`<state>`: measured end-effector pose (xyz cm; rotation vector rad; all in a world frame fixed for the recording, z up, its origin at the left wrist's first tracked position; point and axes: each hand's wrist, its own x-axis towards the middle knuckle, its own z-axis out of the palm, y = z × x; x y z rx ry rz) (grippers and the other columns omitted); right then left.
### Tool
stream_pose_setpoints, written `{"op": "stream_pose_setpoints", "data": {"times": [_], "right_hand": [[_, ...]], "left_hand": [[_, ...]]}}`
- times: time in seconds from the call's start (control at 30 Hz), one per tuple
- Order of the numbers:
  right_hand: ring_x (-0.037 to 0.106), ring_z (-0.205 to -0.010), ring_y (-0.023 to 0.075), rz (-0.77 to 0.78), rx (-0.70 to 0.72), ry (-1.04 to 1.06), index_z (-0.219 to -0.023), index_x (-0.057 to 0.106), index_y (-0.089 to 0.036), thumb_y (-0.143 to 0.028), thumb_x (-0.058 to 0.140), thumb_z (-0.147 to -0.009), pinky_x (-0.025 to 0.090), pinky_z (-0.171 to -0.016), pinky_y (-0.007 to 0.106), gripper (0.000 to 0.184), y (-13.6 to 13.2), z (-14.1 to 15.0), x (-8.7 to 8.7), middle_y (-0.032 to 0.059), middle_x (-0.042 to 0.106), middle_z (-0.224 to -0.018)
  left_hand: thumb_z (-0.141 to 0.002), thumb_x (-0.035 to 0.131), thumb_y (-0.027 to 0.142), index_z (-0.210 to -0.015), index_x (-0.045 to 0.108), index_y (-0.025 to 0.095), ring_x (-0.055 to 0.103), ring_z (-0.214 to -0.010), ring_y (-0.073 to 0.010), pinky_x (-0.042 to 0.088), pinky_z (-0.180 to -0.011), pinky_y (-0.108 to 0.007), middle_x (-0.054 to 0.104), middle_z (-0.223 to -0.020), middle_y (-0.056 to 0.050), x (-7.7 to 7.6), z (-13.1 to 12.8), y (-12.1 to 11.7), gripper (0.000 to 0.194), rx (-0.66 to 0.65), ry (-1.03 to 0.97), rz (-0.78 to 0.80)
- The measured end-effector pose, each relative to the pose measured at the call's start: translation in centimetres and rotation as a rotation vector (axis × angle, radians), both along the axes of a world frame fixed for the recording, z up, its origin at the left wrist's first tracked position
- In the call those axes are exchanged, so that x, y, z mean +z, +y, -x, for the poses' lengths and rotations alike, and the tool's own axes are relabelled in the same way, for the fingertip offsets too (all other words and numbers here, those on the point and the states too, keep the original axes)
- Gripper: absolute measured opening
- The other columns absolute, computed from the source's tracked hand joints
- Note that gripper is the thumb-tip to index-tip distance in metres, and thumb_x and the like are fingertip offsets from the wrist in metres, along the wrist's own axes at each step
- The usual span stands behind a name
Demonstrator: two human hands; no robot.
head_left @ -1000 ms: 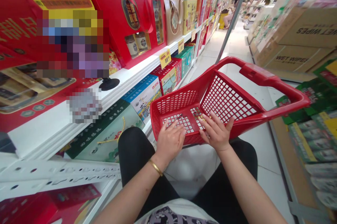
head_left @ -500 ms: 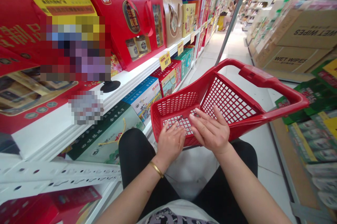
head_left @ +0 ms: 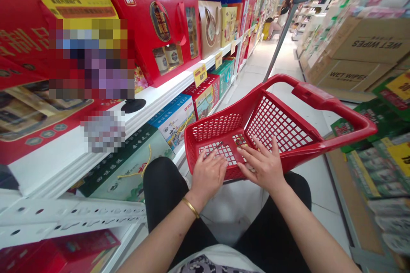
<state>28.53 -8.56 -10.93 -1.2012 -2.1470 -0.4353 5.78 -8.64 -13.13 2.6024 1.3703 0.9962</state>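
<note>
A red plastic shopping basket with a lattice floor and sides stands on the floor in front of my knees. Its thick red handle is at the upper right, and a grey pull rod slants up behind it. My left hand is over the basket's near left part, fingers stretched out, palm down, with nothing in it. My right hand is over the near right part, fingers spread and also holding nothing. Whether either hand touches the rim, I cannot tell. A small patterned item shows through or on the basket floor.
Red gift boxes line the white shelf on the left, above green and blue boxes. Wet wipes cartons are stacked on the right, near green packs. Down the aisle sits a person.
My right hand has shifted slightly right and its fingers have spread wider apart. My left hand stays nearly where it was. A person far down the aisle shows more fully.
</note>
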Motion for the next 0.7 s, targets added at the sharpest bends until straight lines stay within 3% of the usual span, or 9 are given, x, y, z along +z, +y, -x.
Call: {"op": "stream_pose_setpoints", "data": {"times": [0.07, 0.23, 0.37, 0.5, 0.6, 0.7], "right_hand": [[0.054, -0.139, 0.0334, 0.009, -0.031, -0.005, -0.130, 0.068, -0.033, -0.042, 0.070, -0.091, 0.012, -0.126, 0.068, 0.040, 0.2, 0.5, -0.1, 0.0010, 0.073, -0.128], [0.059, -0.134, 0.0272, 0.077, -0.071, -0.002, -0.145, 0.057, -0.025, -0.028, 0.060, -0.097, 0.034, -0.123, 0.048, 0.048, 0.7, 2.3, -1.2, 0.0068, 0.066, -0.139], [0.058, -0.135, 0.0265, 0.030, -0.051, -0.027, -0.150, 0.050, -0.021, -0.022, 0.056, -0.097, 0.024, -0.128, 0.054, 0.054, 0.6, 1.4, -0.9, 0.0090, 0.067, -0.138], [0.052, -0.140, 0.0335, -0.040, -0.135, -0.012, -0.135, 0.064, -0.025, -0.025, 0.062, -0.094, 0.010, -0.126, 0.069, 0.041, 0.5, 0.2, -0.3, 0.0063, 0.070, -0.134], [0.051, -0.141, 0.0346, -0.038, -0.143, 0.002, -0.125, 0.070, -0.025, -0.028, 0.065, -0.093, 0.012, -0.126, 0.070, 0.033, 0.8, 0.6, -0.7, 0.0055, 0.069, -0.135], [0.056, -0.136, 0.0299, -0.057, -0.081, -0.002, -0.128, 0.068, -0.022, -0.026, 0.065, -0.093, 0.023, -0.127, 0.058, 0.035, 1.2, 1.1, -1.3, 0.0064, 0.068, -0.137]], "left_hand": [[-0.104, 0.051, 0.023, -0.115, 0.075, 0.021, 0.067, -0.125, -0.0306, 0.036, -0.118, -0.061, 0.077, -0.119, -0.005, 0.0, -0.2, 0.0, 0.027, 0.001, -0.011, 0.003], [-0.104, 0.050, 0.022, -0.116, 0.075, 0.021, 0.067, -0.125, -0.0301, 0.036, -0.118, -0.061, 0.077, -0.119, -0.006, 0.0, -0.1, 0.1, 0.028, 0.006, -0.009, -0.003], [-0.104, 0.050, 0.022, -0.117, 0.075, 0.021, 0.066, -0.125, -0.0301, 0.034, -0.119, -0.062, 0.077, -0.120, -0.006, -0.2, 0.2, 0.2, 0.028, 0.003, -0.004, -0.016], [-0.105, 0.050, 0.023, -0.116, 0.075, 0.021, 0.065, -0.127, -0.0305, 0.035, -0.117, -0.062, 0.077, -0.120, -0.006, -0.3, -0.2, 0.1, 0.028, -0.001, -0.004, -0.002], [-0.106, 0.048, 0.023, -0.117, 0.074, 0.020, 0.064, -0.129, -0.0296, 0.036, -0.117, -0.061, 0.076, -0.122, -0.006, -0.2, -0.5, 0.1, 0.029, -0.009, -0.014, 0.031], [-0.107, 0.043, 0.026, -0.121, 0.073, 0.020, 0.062, -0.131, -0.0287, 0.032, -0.120, -0.061, 0.075, -0.124, -0.005, 0.2, -0.4, 0.0, 0.033, 0.008, -0.011, 0.083]]}}
